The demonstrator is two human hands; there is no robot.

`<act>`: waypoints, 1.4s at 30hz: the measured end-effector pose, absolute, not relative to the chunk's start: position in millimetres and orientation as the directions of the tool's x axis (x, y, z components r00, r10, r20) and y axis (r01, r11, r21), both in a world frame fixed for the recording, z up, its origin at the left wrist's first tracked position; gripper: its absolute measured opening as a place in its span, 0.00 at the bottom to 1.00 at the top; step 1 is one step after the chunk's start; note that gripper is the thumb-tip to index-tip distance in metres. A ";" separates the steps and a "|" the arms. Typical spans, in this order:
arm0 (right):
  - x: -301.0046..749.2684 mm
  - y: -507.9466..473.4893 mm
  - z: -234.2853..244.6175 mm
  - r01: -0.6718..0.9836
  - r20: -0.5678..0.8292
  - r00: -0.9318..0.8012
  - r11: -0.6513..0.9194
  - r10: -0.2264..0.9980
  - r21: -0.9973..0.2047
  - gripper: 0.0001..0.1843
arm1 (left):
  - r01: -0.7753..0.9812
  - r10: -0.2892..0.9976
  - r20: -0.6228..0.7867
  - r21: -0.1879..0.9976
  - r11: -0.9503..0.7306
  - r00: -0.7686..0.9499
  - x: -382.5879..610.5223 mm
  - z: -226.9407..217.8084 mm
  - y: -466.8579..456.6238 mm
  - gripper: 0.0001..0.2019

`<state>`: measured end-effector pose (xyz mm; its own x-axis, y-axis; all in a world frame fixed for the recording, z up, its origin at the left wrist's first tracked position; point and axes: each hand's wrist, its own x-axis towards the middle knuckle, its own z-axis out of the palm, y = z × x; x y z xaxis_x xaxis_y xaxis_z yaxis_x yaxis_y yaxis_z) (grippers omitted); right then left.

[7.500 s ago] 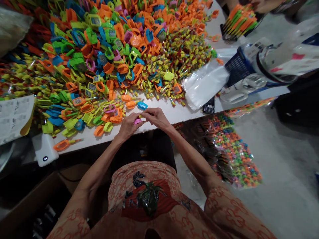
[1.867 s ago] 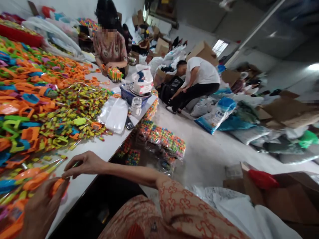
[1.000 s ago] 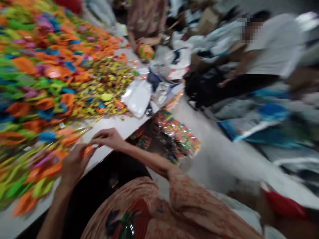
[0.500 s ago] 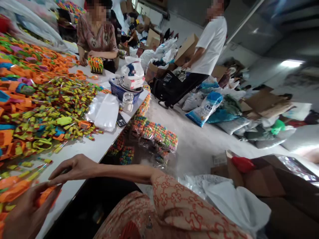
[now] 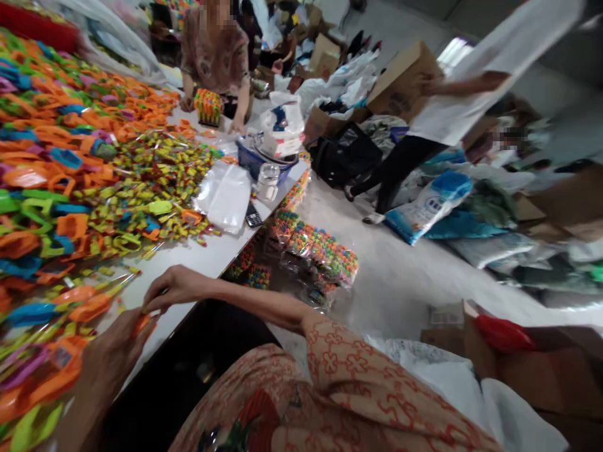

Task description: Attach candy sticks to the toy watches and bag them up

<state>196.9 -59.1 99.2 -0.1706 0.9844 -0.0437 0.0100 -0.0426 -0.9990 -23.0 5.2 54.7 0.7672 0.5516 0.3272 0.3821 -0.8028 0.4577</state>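
Over the near edge of the white table, my left hand [image 5: 115,351] is closed around a small orange plastic toy piece [image 5: 142,325], most of it hidden by the fingers. My right hand [image 5: 176,289] reaches across and meets the left fingertips beside that piece. Its thumb and fingers are pinched together; what lies between them is too small to make out. Left of both hands lie loose orange, blue and green plastic toy pieces [image 5: 70,226]. A heap of small yellow-wrapped tubes [image 5: 151,182] spreads behind them.
Clear plastic bags [image 5: 229,198], a black phone [image 5: 253,215], a glass jar [image 5: 268,182] and a blue basket [image 5: 245,158] line the table's right side. Packed toy bundles [image 5: 315,248] sit on the floor. A co-worker [image 5: 215,59] faces the table; another person [image 5: 471,81] stands beyond.
The view has shifted, so the table and my hands appear further right. Both hands stay together at the orange piece. The co-worker's arm now reaches toward the basket; the standing person has moved right.
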 end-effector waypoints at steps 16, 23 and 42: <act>201.3 5.6 67.7 0.703 -0.010 0.268 -0.203 0.963 -0.681 0.12 | 0.884 0.890 0.225 0.170 -0.436 0.396 -64.6 99.0 41.5 0.19; 154.4 52.0 55.4 0.954 -0.236 0.074 -0.138 0.969 -0.268 0.20 | 0.927 0.941 0.091 0.163 -0.338 0.327 -44.3 89.1 115.5 0.16; 184.8 2.1 42.1 0.381 -0.124 0.272 -0.225 0.954 -0.897 0.05 | 0.905 0.994 -0.068 0.423 -0.046 0.082 -18.6 78.3 141.3 0.13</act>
